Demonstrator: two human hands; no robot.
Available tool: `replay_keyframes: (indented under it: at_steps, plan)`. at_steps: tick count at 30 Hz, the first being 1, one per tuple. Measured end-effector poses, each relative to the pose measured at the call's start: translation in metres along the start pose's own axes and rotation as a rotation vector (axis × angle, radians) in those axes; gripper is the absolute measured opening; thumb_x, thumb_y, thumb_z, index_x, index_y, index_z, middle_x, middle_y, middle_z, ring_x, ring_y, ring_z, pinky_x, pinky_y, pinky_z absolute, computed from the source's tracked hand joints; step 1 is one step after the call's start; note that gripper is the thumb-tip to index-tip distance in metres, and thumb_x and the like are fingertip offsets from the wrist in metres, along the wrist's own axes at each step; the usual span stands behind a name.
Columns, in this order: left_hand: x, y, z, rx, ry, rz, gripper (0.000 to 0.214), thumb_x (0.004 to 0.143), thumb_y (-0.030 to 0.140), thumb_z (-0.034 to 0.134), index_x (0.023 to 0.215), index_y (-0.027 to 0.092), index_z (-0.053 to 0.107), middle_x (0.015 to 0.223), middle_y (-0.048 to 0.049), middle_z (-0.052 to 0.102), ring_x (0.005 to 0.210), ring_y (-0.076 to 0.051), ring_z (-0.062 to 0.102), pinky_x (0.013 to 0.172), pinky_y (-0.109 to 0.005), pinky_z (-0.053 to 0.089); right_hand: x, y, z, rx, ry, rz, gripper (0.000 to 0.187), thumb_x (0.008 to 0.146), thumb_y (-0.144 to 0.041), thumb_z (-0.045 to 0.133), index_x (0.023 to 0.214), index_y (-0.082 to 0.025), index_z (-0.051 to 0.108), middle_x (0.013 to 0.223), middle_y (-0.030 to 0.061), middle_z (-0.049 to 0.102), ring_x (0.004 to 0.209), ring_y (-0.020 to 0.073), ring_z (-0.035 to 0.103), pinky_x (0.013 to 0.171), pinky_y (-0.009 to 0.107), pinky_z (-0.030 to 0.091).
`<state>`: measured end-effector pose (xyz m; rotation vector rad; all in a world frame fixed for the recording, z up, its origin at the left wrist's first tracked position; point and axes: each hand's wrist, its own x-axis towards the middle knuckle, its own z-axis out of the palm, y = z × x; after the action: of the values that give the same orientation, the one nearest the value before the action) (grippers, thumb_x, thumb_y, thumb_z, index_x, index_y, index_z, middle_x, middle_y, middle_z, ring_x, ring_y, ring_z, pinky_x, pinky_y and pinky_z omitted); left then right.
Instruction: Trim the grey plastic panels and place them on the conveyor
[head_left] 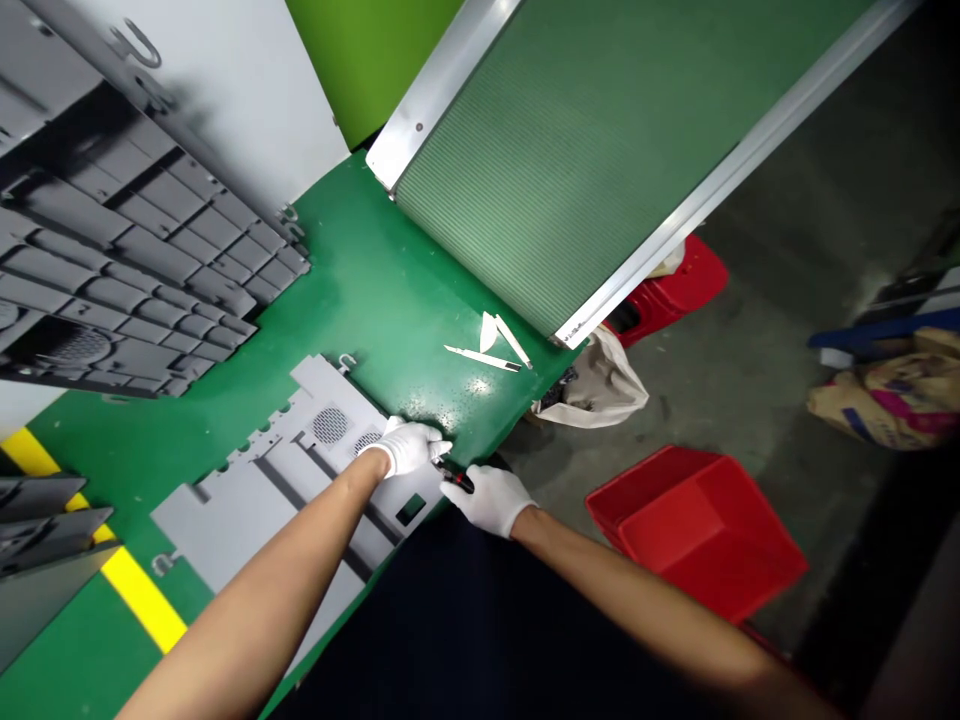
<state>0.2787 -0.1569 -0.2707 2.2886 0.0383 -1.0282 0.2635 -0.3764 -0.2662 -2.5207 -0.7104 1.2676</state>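
Note:
A flat grey plastic panel point(247, 520) with ribs, round grilles and a rectangular cut-out lies on the green table near my body. My left hand point(409, 447), in a white glove, is closed at the panel's right corner, its fingers bunched over the edge. My right hand point(491, 498), also gloved, is wrapped round pliers point(460, 480) with black and red handles. Their jaws point at the same corner, close to my left fingertips; the exact contact is too small to make out. Dark crumbs lie just beyond my left hand.
A slim knife point(481, 358) and pale strips point(513, 341) lie on the green table point(337, 290). Beyond stands a ribbed conveyor belt point(540, 190). Stacked grey panels point(150, 230) lean at the left. Right of the table are a white bag point(600, 385) and a red bin point(697, 540).

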Motion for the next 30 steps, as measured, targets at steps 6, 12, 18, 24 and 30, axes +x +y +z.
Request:
replay_keyframes:
  at_steps: [6,12,18,24,30]
  plan:
    - [0.003,-0.001,0.001,0.052,-0.055,-0.003,0.046,0.095,0.054,0.046,0.067,0.020,0.056,0.065,0.0007,0.062,0.064,-0.016,0.048,0.080,-0.036,0.026,0.001,0.001,0.006,-0.036,0.053,-0.014,0.071,0.103,-0.068,0.017,0.100,-0.019,0.069,0.101,0.0149,0.075,0.093,0.0294,0.073,0.080,0.037,0.049]
    - [0.001,0.003,-0.002,0.071,-0.064,-0.017,0.044,0.095,0.053,0.047,0.068,0.020,0.057,0.069,0.0010,0.065,0.066,-0.016,0.050,0.081,-0.035,0.028,0.003,-0.004,0.005,-0.025,0.044,0.031,0.069,0.103,-0.068,0.022,0.102,-0.019,0.071,0.104,0.0149,0.075,0.097,0.0295,0.072,0.083,0.037,0.050]
    - [0.001,0.000,0.000,0.089,-0.075,0.012,0.049,0.098,0.057,0.040,0.072,0.021,0.061,0.073,0.0000,0.068,0.068,-0.017,0.054,0.085,-0.035,0.031,0.006,-0.008,-0.002,-0.017,-0.016,0.045,0.072,0.101,-0.070,0.023,0.104,-0.017,0.072,0.104,0.0180,0.077,0.100,0.0328,0.073,0.085,0.041,0.051]
    - [0.016,-0.010,-0.004,0.065,-0.119,0.100,0.040,0.092,0.057,0.055,0.074,0.023,0.069,0.072,-0.0015,0.067,0.065,-0.017,0.053,0.076,-0.032,0.038,0.006,-0.013,-0.006,-0.077,-0.024,0.030,0.080,0.101,-0.072,0.019,0.107,-0.011,0.071,0.099,0.0220,0.076,0.095,0.0350,0.074,0.081,0.041,0.052]
    - [0.015,-0.001,0.002,-0.084,-0.032,0.162,0.037,0.092,0.051,0.057,0.073,0.020,0.066,0.074,-0.0029,0.066,0.066,-0.017,0.054,0.072,-0.031,0.041,0.010,-0.010,-0.001,-0.083,0.003,0.010,0.077,0.101,-0.070,0.020,0.106,-0.012,0.071,0.097,0.0199,0.077,0.094,0.0357,0.075,0.079,0.042,0.053]
